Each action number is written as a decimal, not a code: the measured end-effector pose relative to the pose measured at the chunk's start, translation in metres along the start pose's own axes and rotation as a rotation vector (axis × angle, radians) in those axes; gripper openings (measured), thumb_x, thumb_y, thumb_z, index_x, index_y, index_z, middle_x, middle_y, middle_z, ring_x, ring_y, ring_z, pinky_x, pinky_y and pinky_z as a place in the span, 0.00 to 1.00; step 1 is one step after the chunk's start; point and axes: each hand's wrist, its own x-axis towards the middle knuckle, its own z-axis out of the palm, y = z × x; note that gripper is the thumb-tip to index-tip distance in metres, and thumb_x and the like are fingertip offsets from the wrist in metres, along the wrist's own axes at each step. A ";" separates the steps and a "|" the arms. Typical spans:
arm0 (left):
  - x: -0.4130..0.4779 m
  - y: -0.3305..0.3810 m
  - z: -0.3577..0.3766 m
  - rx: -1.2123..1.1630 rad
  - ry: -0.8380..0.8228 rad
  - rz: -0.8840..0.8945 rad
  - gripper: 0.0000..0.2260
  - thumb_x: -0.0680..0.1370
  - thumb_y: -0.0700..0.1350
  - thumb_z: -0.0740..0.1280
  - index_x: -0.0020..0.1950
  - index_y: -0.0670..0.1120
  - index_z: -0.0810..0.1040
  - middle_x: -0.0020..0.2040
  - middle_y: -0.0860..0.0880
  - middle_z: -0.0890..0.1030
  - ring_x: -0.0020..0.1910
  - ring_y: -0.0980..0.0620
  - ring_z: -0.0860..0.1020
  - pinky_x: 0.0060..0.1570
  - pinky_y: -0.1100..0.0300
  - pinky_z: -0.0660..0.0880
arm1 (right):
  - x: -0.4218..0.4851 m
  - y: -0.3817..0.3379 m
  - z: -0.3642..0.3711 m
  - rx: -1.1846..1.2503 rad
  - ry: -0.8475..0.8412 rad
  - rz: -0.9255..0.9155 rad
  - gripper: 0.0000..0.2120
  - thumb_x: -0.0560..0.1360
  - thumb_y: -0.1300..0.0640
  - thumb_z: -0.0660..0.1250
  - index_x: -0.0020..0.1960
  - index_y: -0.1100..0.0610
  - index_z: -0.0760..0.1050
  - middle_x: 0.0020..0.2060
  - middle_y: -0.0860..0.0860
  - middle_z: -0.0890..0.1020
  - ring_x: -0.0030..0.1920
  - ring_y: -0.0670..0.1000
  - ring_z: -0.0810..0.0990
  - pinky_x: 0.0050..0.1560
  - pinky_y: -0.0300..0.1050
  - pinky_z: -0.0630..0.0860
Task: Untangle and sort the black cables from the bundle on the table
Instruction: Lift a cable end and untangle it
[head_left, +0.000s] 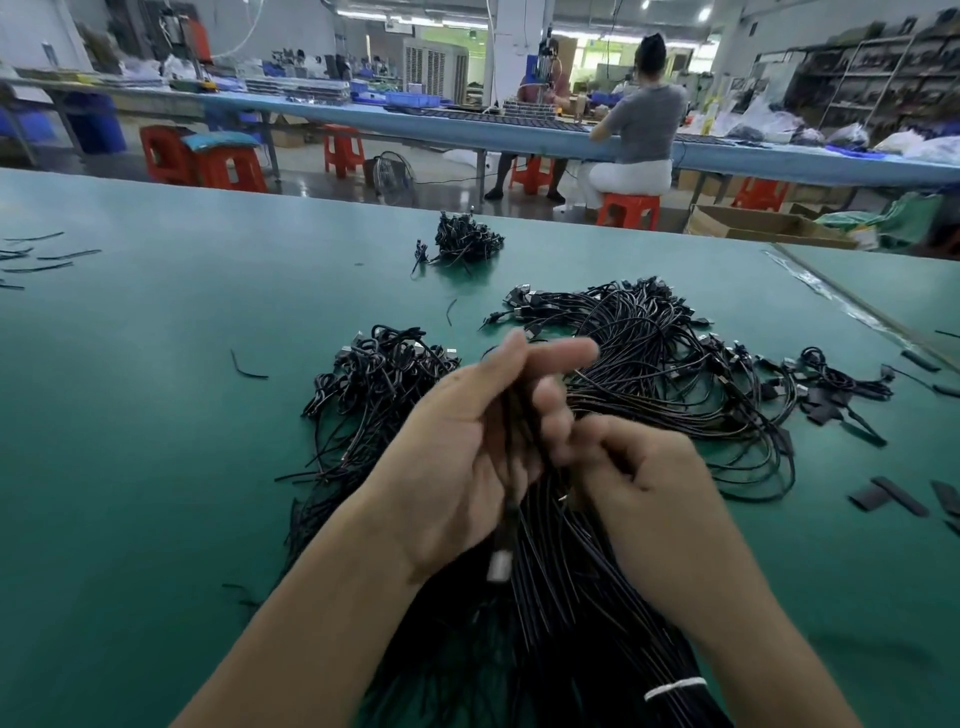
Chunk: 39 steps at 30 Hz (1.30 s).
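While left hand (462, 447) holds one cable (508, 514), right hand (644, 483) pinches bundle (561, 597) (blurred).

Glossy black cables (649, 364) on matt green table (156, 415).

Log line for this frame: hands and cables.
stage: untangling | left hand: grips cable, plug end hanging | right hand: fingers curled at tied bundle, grip blurred | beyond: cable piles on table
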 end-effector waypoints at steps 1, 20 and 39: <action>0.002 0.000 -0.003 -0.012 0.051 0.044 0.17 0.79 0.50 0.62 0.52 0.40 0.86 0.38 0.49 0.83 0.36 0.54 0.82 0.44 0.59 0.82 | -0.001 -0.001 0.001 -0.045 -0.047 -0.014 0.13 0.78 0.50 0.64 0.35 0.50 0.76 0.24 0.47 0.72 0.26 0.44 0.66 0.28 0.50 0.65; -0.012 0.002 0.005 0.385 -0.106 -0.383 0.20 0.80 0.55 0.60 0.32 0.47 0.79 0.21 0.56 0.63 0.19 0.61 0.63 0.19 0.69 0.59 | 0.003 -0.004 -0.018 0.211 0.157 -0.092 0.12 0.67 0.42 0.71 0.41 0.51 0.80 0.32 0.56 0.81 0.32 0.46 0.74 0.33 0.40 0.72; -0.005 -0.016 -0.005 1.005 0.158 0.067 0.19 0.82 0.50 0.60 0.34 0.54 0.82 0.31 0.56 0.83 0.31 0.63 0.80 0.34 0.72 0.74 | -0.011 -0.028 -0.030 -0.378 -0.185 -0.160 0.10 0.73 0.44 0.63 0.41 0.47 0.80 0.39 0.39 0.81 0.44 0.40 0.79 0.43 0.34 0.72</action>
